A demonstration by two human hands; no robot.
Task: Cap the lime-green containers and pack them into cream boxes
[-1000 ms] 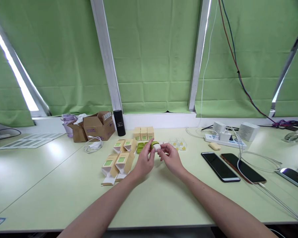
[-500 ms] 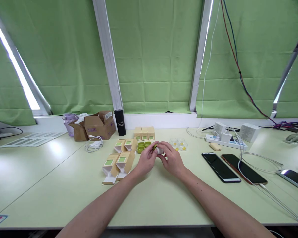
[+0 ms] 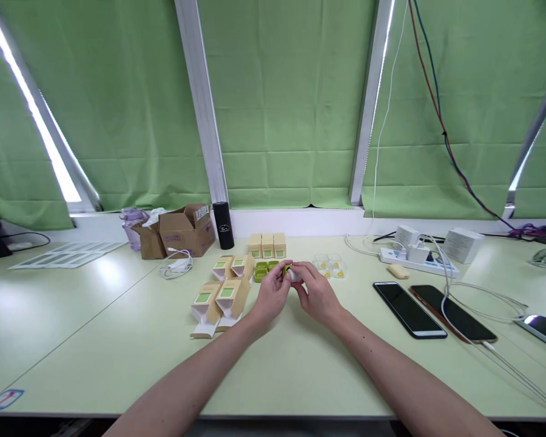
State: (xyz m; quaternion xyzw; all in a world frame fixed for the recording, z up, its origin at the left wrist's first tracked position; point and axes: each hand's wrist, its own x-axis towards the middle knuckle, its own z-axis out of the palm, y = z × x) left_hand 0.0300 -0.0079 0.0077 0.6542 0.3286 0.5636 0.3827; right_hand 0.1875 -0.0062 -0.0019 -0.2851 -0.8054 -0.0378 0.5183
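My left hand (image 3: 273, 296) and my right hand (image 3: 317, 294) meet over the middle of the table, fingers pinched together round a small green and white case (image 3: 291, 272). Most of the case is hidden by my fingers. Just left of it lie two small green cases (image 3: 266, 270) on the table. Several tan boxes with green labels (image 3: 221, 294) lie open-ended to the left, and three upright ones (image 3: 267, 245) stand in a row behind.
Clear plastic trays with yellow bits (image 3: 330, 266) lie to the right of my hands. Two phones (image 3: 432, 308) and a third one (image 3: 543, 329) lie at the right, by a power strip with chargers (image 3: 416, 255). A black cylinder (image 3: 223, 225), cardboard boxes (image 3: 182, 230) and a white cable (image 3: 177, 265) are at the back left.
My right hand has closed in on the small case, so both hands now hold it together. The view has shifted slightly.
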